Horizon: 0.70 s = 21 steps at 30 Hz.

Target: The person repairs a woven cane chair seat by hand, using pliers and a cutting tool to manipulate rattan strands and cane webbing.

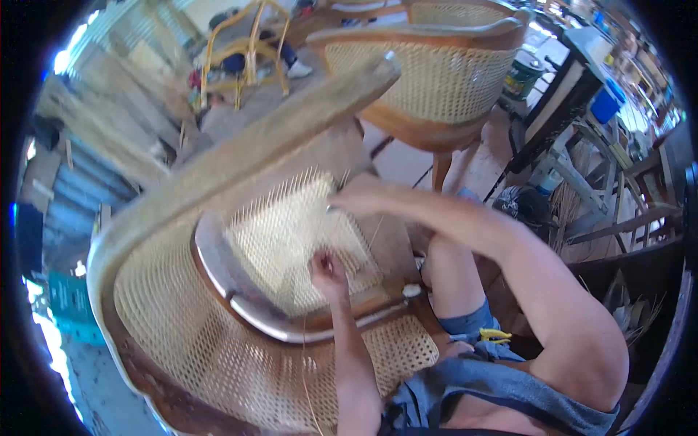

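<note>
In front of me stands a wooden chair frame [218, 171] with a woven cane back [171, 312] and a pale cane seat panel [273, 243]. Loose strand ends stick up along the panel's far edge. My left hand [329, 272] is over the middle of the panel, palm up with fingers curled closed; what they hold, if anything, does not show. My right hand [356, 196] is at the panel's far right edge, fingers drawn together and slightly blurred, their content hidden. A thin cane strand [309, 385] hangs over the chair's near side, beside my left forearm.
Another cane-backed chair [429, 80] stands beyond, and a rattan frame [251, 51] farther back. To the right are a paint bucket [523, 76], a blue container [607, 102] and a wooden trestle [582, 171]. A yellow-handled tool [494, 335] lies at my lap; a teal crate [73, 305] is at left.
</note>
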Tool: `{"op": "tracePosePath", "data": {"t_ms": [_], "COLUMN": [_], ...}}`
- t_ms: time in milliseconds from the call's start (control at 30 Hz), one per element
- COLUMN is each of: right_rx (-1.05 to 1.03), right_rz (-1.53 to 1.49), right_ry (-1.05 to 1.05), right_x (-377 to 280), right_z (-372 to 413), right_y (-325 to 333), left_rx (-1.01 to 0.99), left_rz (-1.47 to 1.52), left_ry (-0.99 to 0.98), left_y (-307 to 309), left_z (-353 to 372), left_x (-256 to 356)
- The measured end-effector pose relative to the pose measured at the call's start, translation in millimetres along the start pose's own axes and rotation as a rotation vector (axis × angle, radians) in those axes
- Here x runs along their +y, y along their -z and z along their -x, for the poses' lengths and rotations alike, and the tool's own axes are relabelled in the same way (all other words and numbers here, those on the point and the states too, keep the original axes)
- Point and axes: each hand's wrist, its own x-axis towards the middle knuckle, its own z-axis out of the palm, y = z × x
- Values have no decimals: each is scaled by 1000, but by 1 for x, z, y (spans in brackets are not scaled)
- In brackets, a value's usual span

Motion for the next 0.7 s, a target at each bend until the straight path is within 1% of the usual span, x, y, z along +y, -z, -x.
{"op": "tracePosePath", "data": {"t_ms": [67, 100, 133, 167, 200, 233, 267, 300, 333, 367, 400, 433, 467, 500, 533, 567, 600, 633, 667, 700], "right_rx": [-102, -60, -24, -82, 27, 139, 86, 143, 208, 179, 86, 0, -16, -158, -301, -315, -304, -288, -268, -275], "right_rz": [103, 14, -61, -64, -364, -663, -669, -825, -958, -950, -667, -390, -387, -372, -354, -348, -262, -177, -92, -88], "right_ry": [45, 8, -32, 15, 80, 118, 130, -145, -431, -423, -371, -316, -315, -334, -352, -349, -345, -340, -335, -333], "right_x": [-9, -23, -31, -28, -26, -27, -35, -46, -51, -41, -23, -20, -20, -26, -32, -37, -43, -48, -52, -58], "right_z": [9, 14, 15, 13, 12, 13, 16, 18, 18, 18, 17, 17, 17, 15, 11, 8, 4, 1, -3, -6], "right_y": [4, 12, 16, 9, -1, -10, -4, 15, 24, 13, -5, -12, -21, -25, -28, -32, -36, -40, -42, -38], "left_rx": [83, 51, 9, -72, -147, -163, -181, -150, -15, 119, 139, 153, 165, 153, 166, 139, 109, 142, 146, 143], "left_rz": [-96, -191, -119, 78, 286, 363, 447, 455, 591, 721, 723, 696, 673, 576, 583, 431, 277, 239, 241, 188], "left_ry": [-71, -106, -208, -43, 119, 210, 291, 322, 322, 309, 321, 345, 366, 358, 366, 336, 307, 268, 274, 288], "left_y": [-6, -6, -9, -16, -19, -19, -20, -19, -14, -9, -4, 2, 5, 6, 5, 3, 4, 2, 3, 4], "left_z": [-5, -12, -25, -36, -40, -43, -43, -40, -39, -37, -35, -34, -32, -30, -30, -30, -29, -28, -29, -29], "left_x": [33, 60, 74, 85, 90, 91, 89, 80, 70, 62, 60, 63, 63, 58, 52, 46, 48, 51, 53, 54]}}
